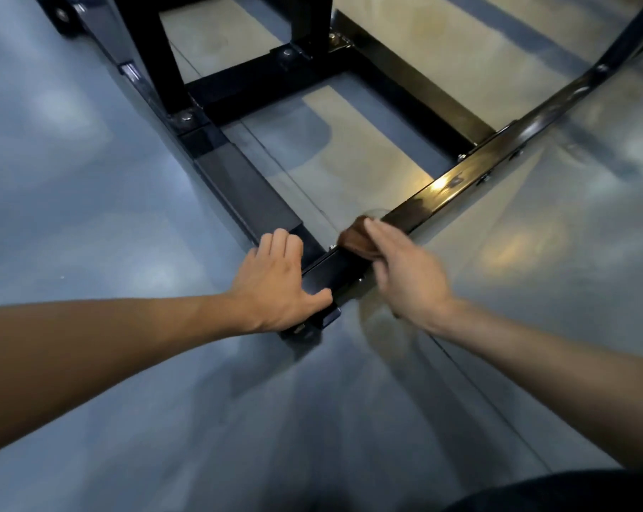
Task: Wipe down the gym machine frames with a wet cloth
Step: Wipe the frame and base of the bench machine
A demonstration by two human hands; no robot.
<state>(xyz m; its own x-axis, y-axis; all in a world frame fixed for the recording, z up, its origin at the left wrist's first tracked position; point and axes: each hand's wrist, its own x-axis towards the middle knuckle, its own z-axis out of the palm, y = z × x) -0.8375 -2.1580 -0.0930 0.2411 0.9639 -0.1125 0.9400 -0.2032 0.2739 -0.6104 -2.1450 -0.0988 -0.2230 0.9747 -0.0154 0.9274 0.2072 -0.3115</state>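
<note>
i am resting my left hand point(275, 286) flat, fingers straight and together, on the near corner of the black steel gym machine frame point(456, 179) lying on the glossy grey floor point(91, 179). my right hand point(404, 275), fingers curled, is pressing a brown cloth point(355, 236) on the rail running away rightward.

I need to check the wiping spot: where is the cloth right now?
In the head view, the brown cloth sits just right of centre, under the right hand, on the black frame bar near the corner where the left hand rests.
</note>
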